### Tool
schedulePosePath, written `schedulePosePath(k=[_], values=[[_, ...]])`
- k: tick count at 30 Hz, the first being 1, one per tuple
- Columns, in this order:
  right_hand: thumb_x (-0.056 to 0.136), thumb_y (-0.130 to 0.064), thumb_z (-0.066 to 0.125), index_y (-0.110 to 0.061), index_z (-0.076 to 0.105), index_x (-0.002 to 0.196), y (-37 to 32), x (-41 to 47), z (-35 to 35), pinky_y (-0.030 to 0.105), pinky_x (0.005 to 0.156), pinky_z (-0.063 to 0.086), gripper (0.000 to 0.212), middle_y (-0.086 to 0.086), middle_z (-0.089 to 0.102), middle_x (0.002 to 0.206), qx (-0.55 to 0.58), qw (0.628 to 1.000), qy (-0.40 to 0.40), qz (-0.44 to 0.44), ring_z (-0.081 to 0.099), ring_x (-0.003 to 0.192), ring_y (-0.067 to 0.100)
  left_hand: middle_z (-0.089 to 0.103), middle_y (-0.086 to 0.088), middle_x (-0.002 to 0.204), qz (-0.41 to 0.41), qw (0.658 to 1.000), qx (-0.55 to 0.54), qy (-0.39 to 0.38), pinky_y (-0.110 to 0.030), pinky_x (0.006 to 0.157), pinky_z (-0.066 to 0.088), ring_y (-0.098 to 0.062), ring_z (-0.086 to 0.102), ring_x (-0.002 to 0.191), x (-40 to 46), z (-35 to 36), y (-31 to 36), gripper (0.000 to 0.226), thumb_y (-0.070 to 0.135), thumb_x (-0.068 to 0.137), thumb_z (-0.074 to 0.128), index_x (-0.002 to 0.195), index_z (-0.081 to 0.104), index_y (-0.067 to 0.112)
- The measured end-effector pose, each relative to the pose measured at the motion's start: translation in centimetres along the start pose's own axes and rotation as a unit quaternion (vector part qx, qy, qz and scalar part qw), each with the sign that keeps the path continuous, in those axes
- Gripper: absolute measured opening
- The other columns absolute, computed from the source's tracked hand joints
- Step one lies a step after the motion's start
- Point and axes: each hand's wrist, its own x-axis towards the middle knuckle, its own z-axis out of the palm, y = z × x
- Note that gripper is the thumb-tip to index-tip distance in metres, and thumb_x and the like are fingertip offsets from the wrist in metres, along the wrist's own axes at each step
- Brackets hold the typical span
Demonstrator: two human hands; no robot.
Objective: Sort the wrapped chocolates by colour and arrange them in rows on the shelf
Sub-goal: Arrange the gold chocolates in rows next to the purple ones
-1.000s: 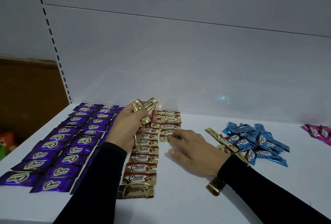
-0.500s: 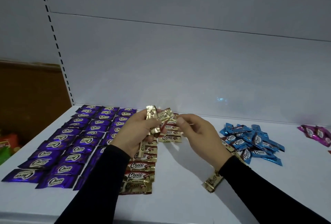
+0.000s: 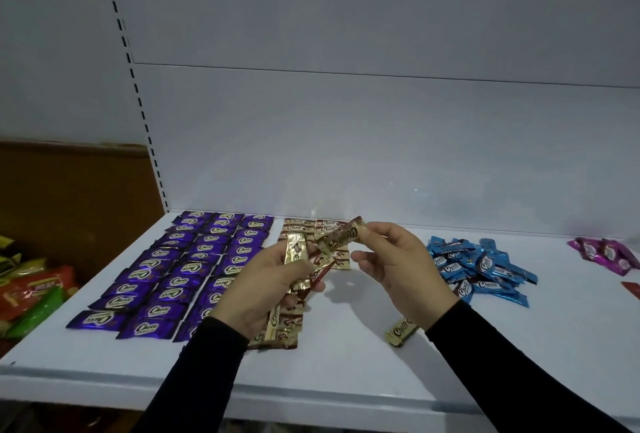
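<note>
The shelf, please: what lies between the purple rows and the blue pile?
In the head view, gold chocolates in rows and both hands, between the purple rows and the blue pile.

The shelf (image 3: pixel 346 373) is a smooth, painted-looking white surface with a dull sheen, and the back panel (image 3: pixel 346 142) behind it has the same matt white finish, catching one faint reflection. On the shelf's left part the purple chocolates (image 3: pixel 180 270) wear glossy foil-like wrappers that glint along their creases. At mid-shelf the gold chocolates (image 3: pixel 325 225) are in shiny metallic film, crinkled at the sealed ends. Toward the shelf's right the blue chocolates (image 3: pixel 481 266) and pink chocolates (image 3: pixel 604 252) show the same bright, reflective wrap. The sleeves (image 3: pixel 519 363) above the shelf's front edge are matt black cloth.
</note>
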Motion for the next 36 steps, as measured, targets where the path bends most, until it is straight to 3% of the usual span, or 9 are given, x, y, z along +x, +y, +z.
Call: schedulePosePath(k=[4,9,13,18,22,26,32,34,36], values=[[0.092,-0.003,0.062,-0.009,0.059,0.098,-0.6,-0.4,-0.4,0.018,0.058,0.055,0.009,0.011,0.067,0.080,0.075,0.997,-0.019,-0.001,0.069,0.067,0.016,0.073,-0.014,0.082,-0.007,1.000,-0.007,0.022,-0.019,0.037,0.031,-0.019,0.069,0.062,-0.8,0.1,0.2,0.027,-0.003,0.093,0.058,0.112,0.066,0.014],[0.087,-0.007,0.068,-0.009,0.065,0.102,-0.8,-0.8,-1.0,0.021,0.057,0.041,0.015,0.004,0.065,0.080,-0.083,0.995,-0.049,-0.033,0.054,0.064,0.011,0.069,-0.012,0.086,-0.013,0.999,-0.015,0.044,-0.017,0.033,0.026,-0.016,0.067,0.058,-1.4,0.7,0.6,0.023,0.001,0.095,0.056,0.113,0.066,0.011],[0.093,-0.007,0.061,-0.008,0.067,0.103,-0.8,-1.5,-1.0,0.027,0.063,0.050,0.011,0.008,0.068,0.090,-0.113,0.989,-0.088,-0.018,0.065,0.077,0.019,0.067,-0.020,0.081,-0.035,0.999,-0.011,0.037,-0.016,0.031,0.023,-0.013,0.060,0.043,-2.2,1.6,0.7,0.015,0.004,0.098,0.053,0.111,0.060,-0.001],[0.089,-0.017,0.072,-0.016,0.069,0.100,-0.7,-2.7,-1.1,0.024,0.057,0.052,0.012,0.007,0.066,0.093,-0.271,0.953,-0.110,-0.083,0.069,0.066,0.018,0.066,-0.011,0.074,-0.055,0.997,-0.043,0.040,-0.015,0.032,0.019,-0.024,0.072,0.062,-2.9,2.4,0.7,0.014,0.003,0.098,0.052,0.108,0.062,0.003],[0.083,-0.019,0.078,-0.019,0.074,0.089,-0.5,-2.7,-1.6,0.032,0.076,0.054,0.007,0.001,0.073,0.088,-0.325,0.927,-0.118,-0.142,0.068,0.080,0.017,0.074,-0.013,0.086,-0.073,0.996,-0.049,0.032,-0.014,0.032,0.023,-0.023,0.070,0.063,-3.2,2.8,0.8,0.013,0.006,0.099,0.051,0.108,0.061,0.005],[0.092,-0.014,0.067,-0.024,0.076,0.103,-0.3,-2.6,-2.3,0.023,0.090,0.050,0.017,-0.009,0.070,0.106,-0.394,0.885,-0.180,-0.168,0.064,0.101,0.008,0.074,-0.013,0.085,-0.062,0.996,-0.046,0.041,-0.015,0.032,0.023,-0.021,0.069,0.062,-3.3,3.0,0.7,0.014,0.007,0.100,0.051,0.109,0.061,0.006],[0.083,-0.016,0.076,-0.037,0.065,0.114,0.1,-2.4,-2.9,0.050,0.088,0.052,0.039,-0.009,0.069,0.111,-0.308,0.928,-0.168,-0.122,0.067,0.090,0.028,0.073,-0.006,0.084,-0.007,0.999,0.003,0.049,-0.018,0.034,0.024,-0.016,0.069,0.061,-3.4,3.1,0.5,0.014,0.005,0.098,0.054,0.106,0.063,0.012],[0.082,-0.017,0.078,-0.034,0.065,0.112,0.3,-2.4,-2.9,0.049,0.088,0.053,0.037,-0.009,0.070,0.110,-0.313,0.927,-0.163,-0.125,0.066,0.093,0.034,0.073,-0.002,0.079,0.008,0.999,0.019,0.051,-0.018,0.035,0.027,-0.015,0.068,0.061,-3.5,3.2,0.4,0.015,0.005,0.098,0.055,0.104,0.065,0.015],[0.083,-0.017,0.078,-0.029,0.067,0.109,0.3,-2.4,-2.8,0.038,0.091,0.055,0.031,-0.010,0.071,0.106,-0.340,0.918,-0.154,-0.134,0.068,0.092,0.023,0.073,-0.002,0.078,0.020,0.997,0.037,0.057,-0.017,0.037,0.031,-0.013,0.068,0.060,-3.5,3.1,0.5,0.016,0.007,0.098,0.056,0.102,0.066,0.019]])
